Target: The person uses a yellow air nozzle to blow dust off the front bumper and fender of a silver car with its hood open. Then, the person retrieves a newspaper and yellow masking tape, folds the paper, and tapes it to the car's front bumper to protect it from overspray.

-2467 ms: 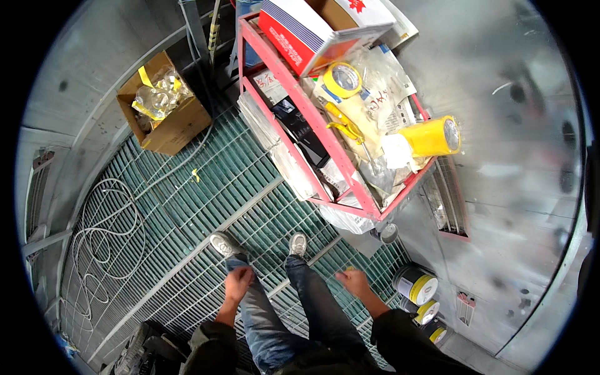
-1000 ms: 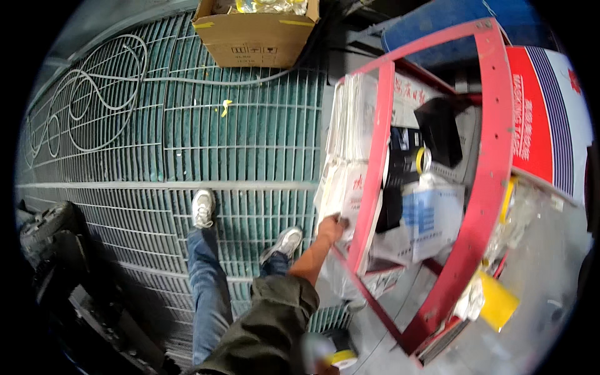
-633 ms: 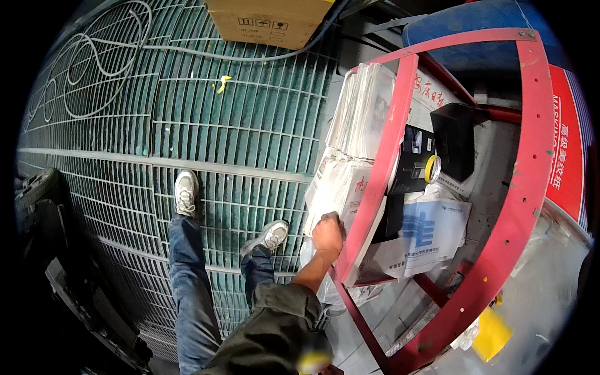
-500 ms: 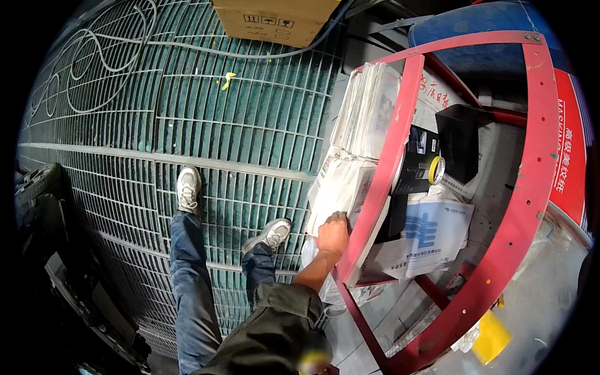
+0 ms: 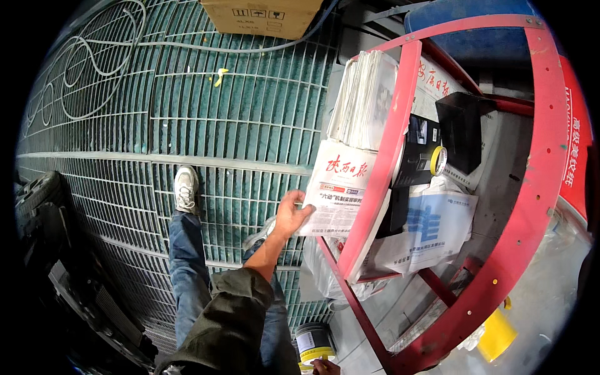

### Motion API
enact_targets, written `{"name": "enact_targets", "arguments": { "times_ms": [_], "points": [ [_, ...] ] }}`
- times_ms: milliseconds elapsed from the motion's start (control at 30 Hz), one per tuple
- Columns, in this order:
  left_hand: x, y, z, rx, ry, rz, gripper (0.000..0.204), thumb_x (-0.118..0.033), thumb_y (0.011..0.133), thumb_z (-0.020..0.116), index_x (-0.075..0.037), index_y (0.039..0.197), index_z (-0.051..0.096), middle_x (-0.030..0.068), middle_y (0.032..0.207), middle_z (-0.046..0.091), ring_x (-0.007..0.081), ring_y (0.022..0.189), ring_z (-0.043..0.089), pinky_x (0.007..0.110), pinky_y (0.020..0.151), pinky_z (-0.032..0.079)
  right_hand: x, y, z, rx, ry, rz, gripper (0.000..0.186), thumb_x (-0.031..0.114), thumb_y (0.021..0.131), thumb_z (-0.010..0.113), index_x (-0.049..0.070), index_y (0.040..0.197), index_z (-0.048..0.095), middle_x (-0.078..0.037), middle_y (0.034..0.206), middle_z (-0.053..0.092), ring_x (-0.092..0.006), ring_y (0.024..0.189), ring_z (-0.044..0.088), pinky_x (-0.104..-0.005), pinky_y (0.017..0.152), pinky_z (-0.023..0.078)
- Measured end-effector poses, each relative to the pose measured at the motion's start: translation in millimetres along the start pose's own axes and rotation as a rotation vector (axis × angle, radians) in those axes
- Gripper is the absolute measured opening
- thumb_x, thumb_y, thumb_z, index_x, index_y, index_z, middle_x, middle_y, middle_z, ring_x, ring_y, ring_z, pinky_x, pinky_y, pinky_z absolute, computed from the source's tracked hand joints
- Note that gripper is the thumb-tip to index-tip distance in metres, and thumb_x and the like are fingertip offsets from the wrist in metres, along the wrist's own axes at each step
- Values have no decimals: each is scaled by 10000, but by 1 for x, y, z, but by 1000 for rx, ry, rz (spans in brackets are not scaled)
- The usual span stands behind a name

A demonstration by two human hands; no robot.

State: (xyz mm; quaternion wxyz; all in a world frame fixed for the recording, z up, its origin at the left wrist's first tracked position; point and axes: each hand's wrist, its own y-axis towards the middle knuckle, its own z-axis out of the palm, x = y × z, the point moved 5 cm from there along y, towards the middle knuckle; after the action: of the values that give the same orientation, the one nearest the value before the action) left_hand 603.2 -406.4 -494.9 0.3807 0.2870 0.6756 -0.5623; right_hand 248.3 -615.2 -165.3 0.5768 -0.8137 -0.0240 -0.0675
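Observation:
My left hand reaches up from the lower edge and pinches the left side of a newspaper, its thumb over the paper and its other fingers partly hidden. This newspaper lies spread with its printed front page upward, beside a thick stack of folded newspapers. At the bottom edge, only the fingertips of my right hand show. They are closed against a round black and yellow thing with a white label, whose kind I cannot make out.
A red metal frame surrounds a black box, a yellow-edged tape roll and a white printed bag. My feet are on a metal grating. A cardboard box and a grey hose lie ahead.
My left hand has moved left and slightly up, off the papers' lower edge to the newspaper's left side. The newspaper's printed front now shows clearly. The round thing at the bottom has come further into view.

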Motion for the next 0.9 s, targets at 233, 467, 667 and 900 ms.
{"name": "enact_targets", "arguments": {
  "times_ms": [233, 467, 667, 900],
  "points": [
    [37, -18, 27, 503, 187, -281, 256, -204, 848, 741, -16, 1021, 719, 125, 851, 725, 193, 798, 679, 355, 765, 524, 5, 1, 17, 19, -170, -63, 248, 251, 901, 673, 4, 876, 684, -7, 622, 576, -82, 554, 506, -263, 526, 411],
    [-38, -39, -41, 385, 327, -34, 242, -202, 901, 642, 31, 848, 679, 189, 592, 578, 185, 541, 587, 378, 554, 474, -5, -2, 19, 92, -34, -26, 164, 159, 923, 629, 10, 963, 686, -53, 888, 676, -101, 708, 613, -264, 596, 498],
    [-65, -56, -84, 376, 195, -84, 229, -198, 909, 641, 22, 873, 692, 161, 597, 591, 178, 539, 578, 370, 558, 480, 14, 0, 51, -7, -752, -716, 260, 179, 976, 577, -37, 1113, 624, -141, 1045, 660, -248, 854, 637, -376, 705, 515],
    [-70, -67, -83, 476, 241, -155, 208, -134, 892, 627, -14, 1052, 685, 236, 869, 680, 380, 818, 679, 415, 744, 525, 233, 100, 168, -173, -448, -702, 227, 124, 972, 540, 26, 1131, 669, -115, 770, 605, -205, 711, 623, -345, 646, 491]
  ]
}}
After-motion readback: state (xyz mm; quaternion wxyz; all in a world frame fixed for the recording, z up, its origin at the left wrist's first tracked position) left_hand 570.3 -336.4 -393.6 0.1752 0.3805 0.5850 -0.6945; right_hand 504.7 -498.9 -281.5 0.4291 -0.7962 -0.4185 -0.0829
